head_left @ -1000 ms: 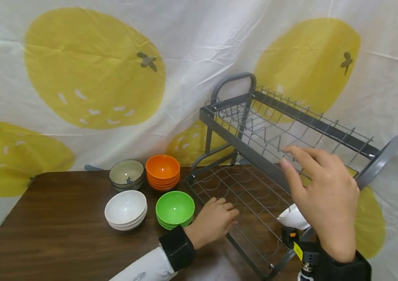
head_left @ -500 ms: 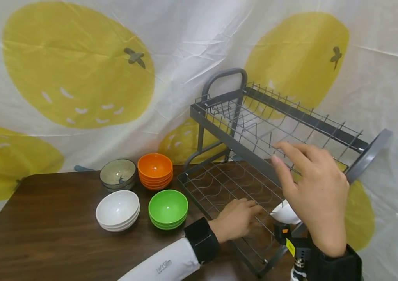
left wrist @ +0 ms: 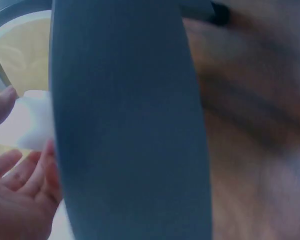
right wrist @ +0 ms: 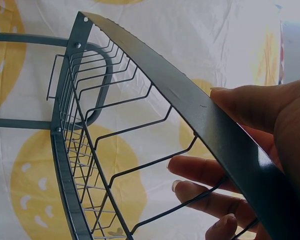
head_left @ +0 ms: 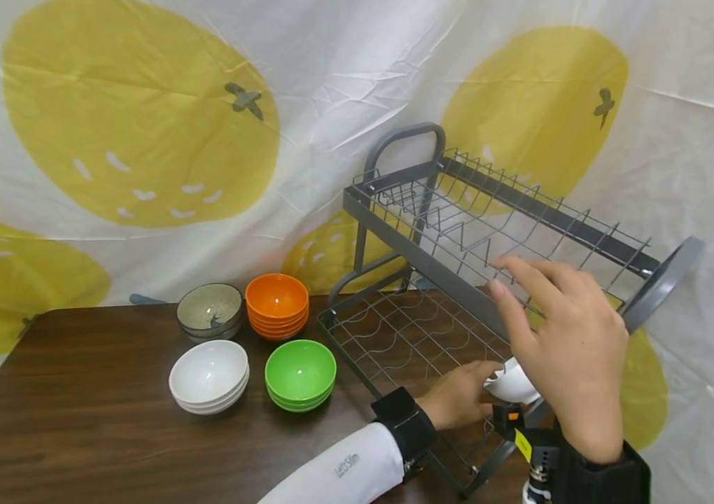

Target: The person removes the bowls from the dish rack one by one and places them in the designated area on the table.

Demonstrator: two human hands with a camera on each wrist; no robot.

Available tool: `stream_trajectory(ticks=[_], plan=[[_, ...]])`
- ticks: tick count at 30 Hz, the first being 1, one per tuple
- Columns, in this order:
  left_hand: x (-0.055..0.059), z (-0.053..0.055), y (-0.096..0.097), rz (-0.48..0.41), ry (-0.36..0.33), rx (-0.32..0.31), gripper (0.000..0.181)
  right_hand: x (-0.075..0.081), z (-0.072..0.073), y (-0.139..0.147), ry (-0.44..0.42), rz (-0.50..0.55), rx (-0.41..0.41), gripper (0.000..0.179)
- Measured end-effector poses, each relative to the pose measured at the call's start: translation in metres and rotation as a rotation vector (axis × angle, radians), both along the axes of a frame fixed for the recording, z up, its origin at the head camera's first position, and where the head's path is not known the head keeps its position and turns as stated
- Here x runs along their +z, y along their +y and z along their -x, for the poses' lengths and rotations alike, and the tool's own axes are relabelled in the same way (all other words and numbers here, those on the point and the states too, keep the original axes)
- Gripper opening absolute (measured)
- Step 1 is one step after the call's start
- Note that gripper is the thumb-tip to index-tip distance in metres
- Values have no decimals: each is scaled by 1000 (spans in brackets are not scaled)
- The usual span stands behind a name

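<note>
A grey two-tier dish rack (head_left: pixel 432 262) stands at the right, its upper front rail (right wrist: pixel 195 105) passing between the thumb and fingers of my right hand (head_left: pixel 568 336). That hand grips the rail, with fingertips showing past the wires in the right wrist view. Low at the right end of the rack, a white bowl (head_left: pixel 512 383) lies tilted. My left hand (head_left: pixel 460 395) reaches in over the lower tier and grips this bowl, thumb on one side and fingers (left wrist: pixel 37 175) on the other. A broad grey bar (left wrist: pixel 130 120) covers part of the bowl in the left wrist view.
Left of the rack, stacked bowls stand on the dark wooden table (head_left: pixel 80 413): white bowls (head_left: pixel 208 378), green bowls (head_left: pixel 300 374), orange bowls (head_left: pixel 277 304) and grey-beige bowls (head_left: pixel 210 311). A lemon-patterned cloth (head_left: pixel 332 70) hangs behind.
My left hand has moved right, from the rack's front edge beside the green bowls to the white bowl. My right hand keeps its place on the rack. The view has shifted slightly right.
</note>
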State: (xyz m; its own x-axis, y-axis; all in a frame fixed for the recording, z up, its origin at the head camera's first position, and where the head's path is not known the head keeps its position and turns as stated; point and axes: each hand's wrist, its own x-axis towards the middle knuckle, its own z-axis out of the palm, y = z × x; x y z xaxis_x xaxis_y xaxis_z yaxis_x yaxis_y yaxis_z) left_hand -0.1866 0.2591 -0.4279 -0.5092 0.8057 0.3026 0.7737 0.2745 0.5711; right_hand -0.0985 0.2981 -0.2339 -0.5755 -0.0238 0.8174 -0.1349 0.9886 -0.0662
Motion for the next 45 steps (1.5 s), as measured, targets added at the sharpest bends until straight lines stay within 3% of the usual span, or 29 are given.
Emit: stream_trajectory(ticks=[8,12,15,18,22,27,34,38,45], plan=[[-12,-3,4,-100,-283,-2,52,-2,3,-3,-4,7,25,27],[-13,-4,5,-199,-425,-15,45,-3,3,-3,8,10,25,27],[-14,-6,5,-247,-472,-17,39,-3,3,-3,16,13,25,27],[-16,-7,5,-296,-503,24,29,-3,3,-3,17,16,26,27],[-16,-8,5,-346,-511,107,27,-2,3,-4,16,16,29,26],[-14,-5,4,-349,-485,175,26,-3,3,-4,17,4,22,27],[-9,-3,-3,-381,-624,172,22,-3,3,-4,23,9,27,27],[-5,2,-10,-380,-535,165,21,-1,2,-3,26,5,21,26],[3,21,-29,-342,-362,195,22,0,1,0,20,-6,7,27]])
